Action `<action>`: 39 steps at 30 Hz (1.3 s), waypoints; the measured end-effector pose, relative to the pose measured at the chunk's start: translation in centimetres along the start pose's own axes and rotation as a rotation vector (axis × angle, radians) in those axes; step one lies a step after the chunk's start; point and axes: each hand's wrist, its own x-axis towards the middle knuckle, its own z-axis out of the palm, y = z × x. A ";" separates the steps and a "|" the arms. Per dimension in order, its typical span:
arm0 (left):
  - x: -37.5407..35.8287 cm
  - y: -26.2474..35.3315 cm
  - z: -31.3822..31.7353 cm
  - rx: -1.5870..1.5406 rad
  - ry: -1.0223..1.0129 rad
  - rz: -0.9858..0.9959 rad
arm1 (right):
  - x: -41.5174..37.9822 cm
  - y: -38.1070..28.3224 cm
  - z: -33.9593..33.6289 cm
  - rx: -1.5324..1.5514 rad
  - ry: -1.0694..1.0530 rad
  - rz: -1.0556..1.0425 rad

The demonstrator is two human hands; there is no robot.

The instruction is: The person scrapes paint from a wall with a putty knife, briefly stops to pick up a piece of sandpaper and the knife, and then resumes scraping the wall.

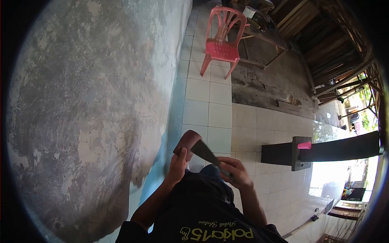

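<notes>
My left hand is closed around the lower edge of a curled reddish-brown sheet of sandpaper, its thumb pressed on the near side. My right hand grips a putty knife by the handle. The wide dark blade points up and left, and its tip overlaps the right side of the sandpaper in this view. Both hands are in front of my dark shirt, close to a patchy grey plastered wall on the left.
Light floor tiles run alongside the wall. Ahead stands a red plastic chair, with a wooden table behind it. To the right is a dark pillar with a pink cup on its ledge.
</notes>
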 end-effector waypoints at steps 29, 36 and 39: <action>-0.4 -5.0 9.5 0.433 0.147 0.124 | 1.4 -2.9 -11.4 -0.402 0.014 0.163; -5.2 -12.0 0.9 0.667 0.505 -0.098 | 1.7 -7.7 -12.8 -0.169 -0.195 0.068; -7.8 -12.4 -0.1 0.638 0.677 -0.157 | 3.8 -5.4 -15.0 -0.234 -0.013 0.125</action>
